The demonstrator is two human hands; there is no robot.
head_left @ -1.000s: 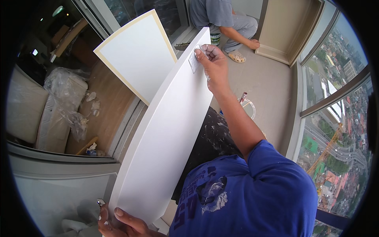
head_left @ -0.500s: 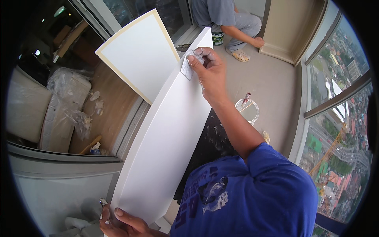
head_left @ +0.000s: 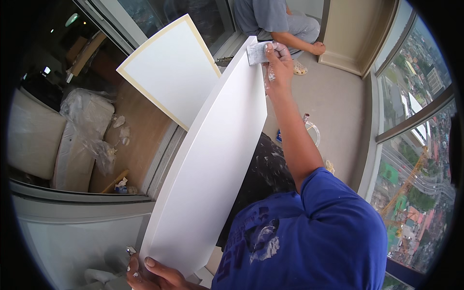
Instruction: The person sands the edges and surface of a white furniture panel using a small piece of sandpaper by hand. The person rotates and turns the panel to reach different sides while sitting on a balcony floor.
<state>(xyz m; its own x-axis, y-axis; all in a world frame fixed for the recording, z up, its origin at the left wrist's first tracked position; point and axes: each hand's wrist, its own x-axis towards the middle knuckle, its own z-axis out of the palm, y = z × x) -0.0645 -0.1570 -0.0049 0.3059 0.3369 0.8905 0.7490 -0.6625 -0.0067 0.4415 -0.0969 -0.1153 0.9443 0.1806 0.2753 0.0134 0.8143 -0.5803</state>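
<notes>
A long white board point(head_left: 208, 154) stretches away from me at a slant, its narrow edge facing left. My left hand point(head_left: 157, 274) grips its near end, thumb on the broad face and fingers round the edge. At the far end, my right hand point(head_left: 279, 63) pinches a folded piece of greyish-white sandpaper point(head_left: 258, 53) against the board's surface, close to the far corner. White smears cover the right fingers and wrist. Behind the board leans a white panel point(head_left: 169, 67) with a tan border.
A co-worker point(head_left: 270, 19) crouches at the far side, a hand on a beige frame point(head_left: 345, 60). Beyond my right forearm stands a white bucket point(head_left: 314, 131) with a brush, partly hidden. Windows point(head_left: 415, 111) line the right; plastic-wrapped furniture point(head_left: 87, 116) lies through the doorway at left.
My right hand has slid the sandpaper toward the board's far right corner, away from the long left edge. The left hand keeps its grip, and the view has shifted slightly.
</notes>
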